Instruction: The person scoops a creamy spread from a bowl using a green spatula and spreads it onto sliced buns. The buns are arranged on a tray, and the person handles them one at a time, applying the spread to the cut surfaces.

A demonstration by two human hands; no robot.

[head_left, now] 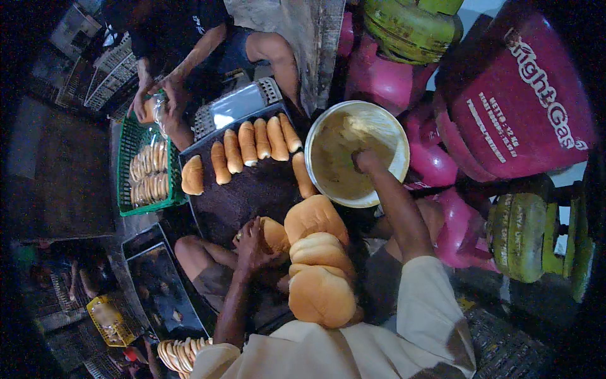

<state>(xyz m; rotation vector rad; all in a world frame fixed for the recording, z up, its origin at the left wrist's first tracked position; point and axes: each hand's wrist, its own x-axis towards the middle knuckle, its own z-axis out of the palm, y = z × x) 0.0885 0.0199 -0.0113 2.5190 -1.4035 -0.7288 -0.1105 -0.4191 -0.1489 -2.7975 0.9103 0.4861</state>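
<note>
My left hand [253, 244] rests on a bread bun [274, 233] at the near edge of a dark chocolate-coloured tray surface [236, 194]. My right hand [367, 161] reaches into a round white bucket [403, 142] of tan-brown cream [334, 156]; its fingers are partly hidden by the spread, and whether it holds a tool cannot be told. Flat round buns [322, 296] are stacked in a row before my chest. Several elongated rolls [247, 143] lie side by side along the tray's far edge, with one roll [301, 174] beside the bucket and a short bun [192, 175] at the left.
A co-worker's hands [158, 102] hold a bagged bun above a green plastic basket [124, 189] of packed bread. Pink gas cylinders [383, 78] and green ones [516, 237] stand right of the bucket. A black baking tray [165, 284] lies at the left, near sliced buns [176, 355].
</note>
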